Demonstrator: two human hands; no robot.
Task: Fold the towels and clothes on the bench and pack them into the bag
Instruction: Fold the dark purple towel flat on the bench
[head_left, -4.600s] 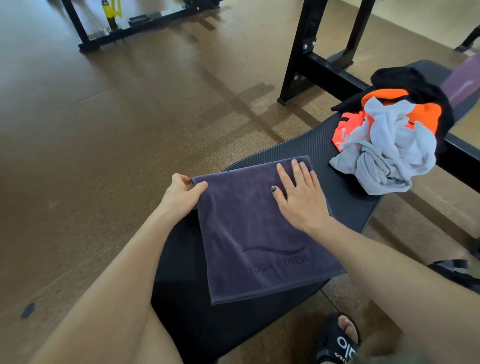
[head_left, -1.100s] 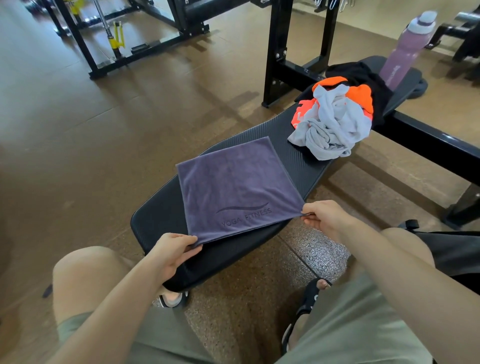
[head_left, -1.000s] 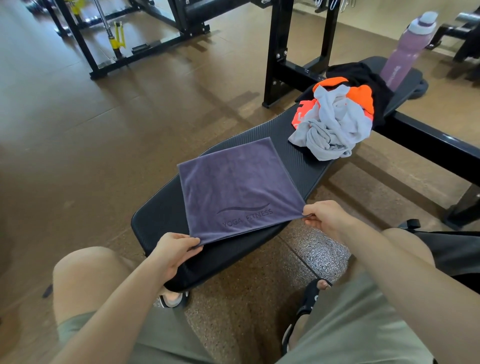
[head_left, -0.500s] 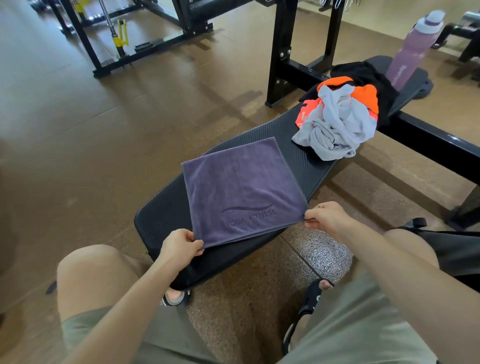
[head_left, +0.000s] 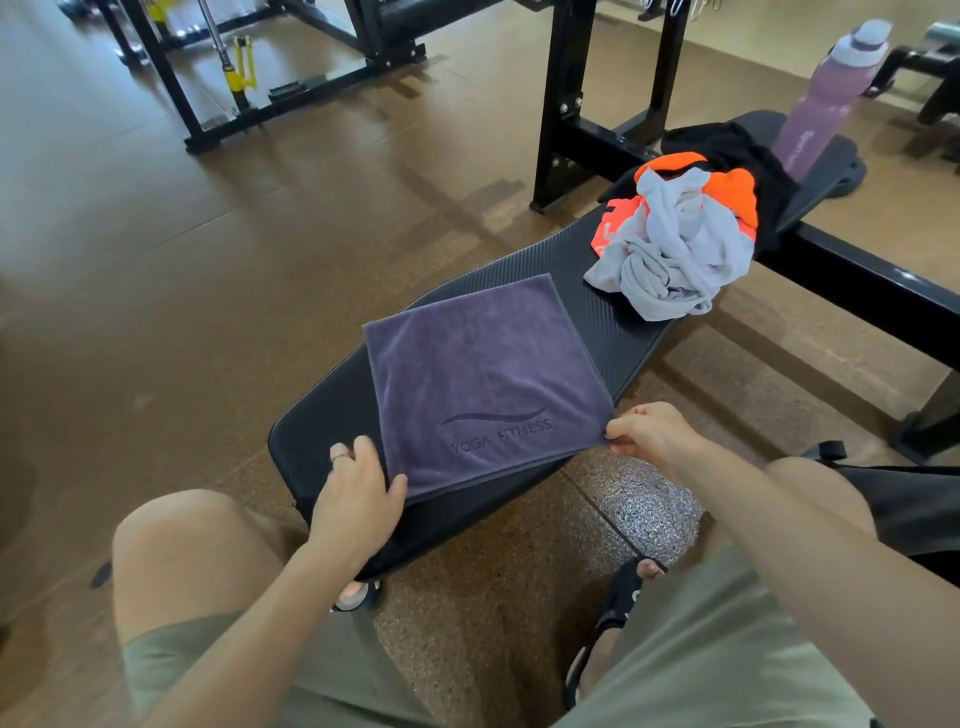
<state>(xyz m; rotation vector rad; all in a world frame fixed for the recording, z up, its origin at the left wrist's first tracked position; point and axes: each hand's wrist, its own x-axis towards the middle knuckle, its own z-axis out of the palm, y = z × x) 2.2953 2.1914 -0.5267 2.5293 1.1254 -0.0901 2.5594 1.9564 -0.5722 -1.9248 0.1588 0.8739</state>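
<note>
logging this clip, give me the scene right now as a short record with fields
surface: black padded gym bench
towel: purple Yoga Fitness towel, folded flat on the bench's near end
left hand: left hand grips the towel's near left corner
right hand: right hand pinches the near right corner
unfolded pile: grey garment on top of orange clothing and black clothing, farther along the bench
bottle: purple water bottle at the far end
bag: black, partly seen at right

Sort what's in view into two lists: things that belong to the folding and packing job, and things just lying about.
Job: purple towel; heap of clothes; bench; left hand; right hand.
Lying about: water bottle; black rack frame; yellow clip.
</note>
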